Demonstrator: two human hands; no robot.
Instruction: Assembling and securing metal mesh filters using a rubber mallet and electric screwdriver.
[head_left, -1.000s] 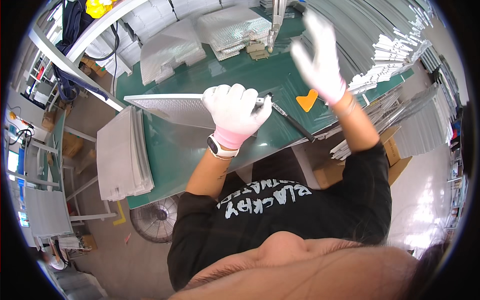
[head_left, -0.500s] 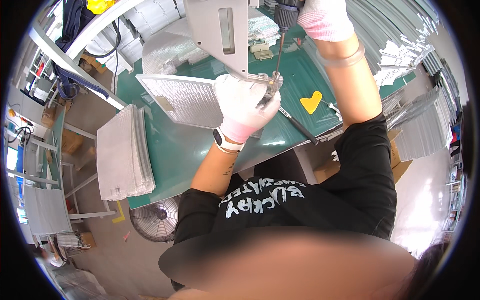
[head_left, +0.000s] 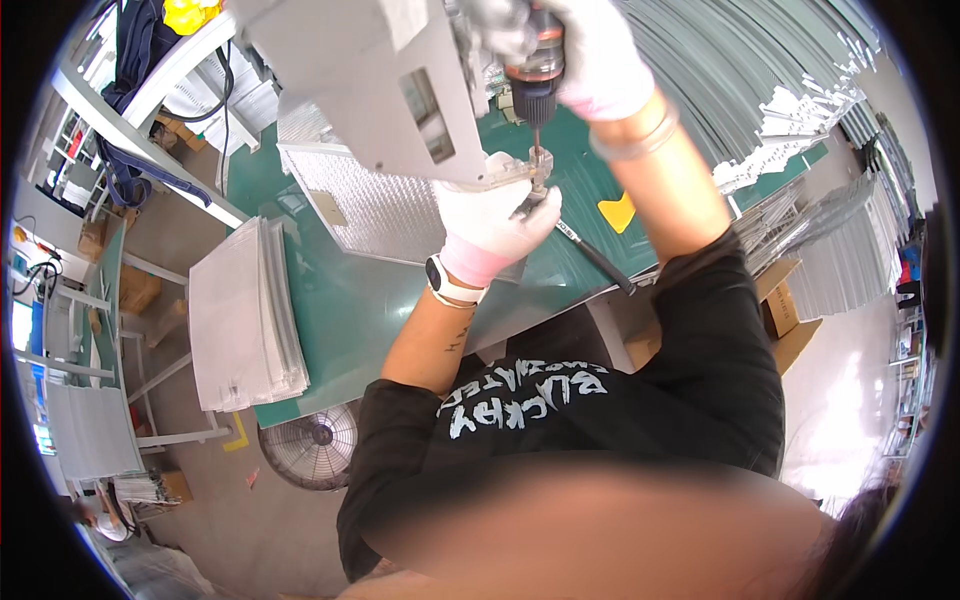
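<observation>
In my gloved right hand [head_left: 605, 65] is a power drill [head_left: 536, 95], its dark chuck and long thin bit pointing down. At the bit's tip, my gloved left hand [head_left: 500, 212] pinches a small clear-and-metal fitting [head_left: 541, 168]. A grey metal bracket [head_left: 390, 110] with a slot in it hangs beside the drill, its lower end meeting the fitting; how the two are joined is hidden. A white-framed panel with a dimpled silvery face [head_left: 385, 205] leans behind my left hand. Close to that hand lies a black-handled tool [head_left: 598, 255], its head hidden.
Stacked pale sheets [head_left: 245, 315] overhang the left of the green tabletop [head_left: 340, 325]. A yellow scraper-like piece [head_left: 617, 212] lies under my right forearm. Long grey strips [head_left: 710, 80] fill the far right. A floor fan [head_left: 318, 435] stands below the table's left edge.
The drill has come down and left, bringing its chuck closer to the fitting. The grey bracket has shifted left and looms larger. My left hand stays nearly in place.
</observation>
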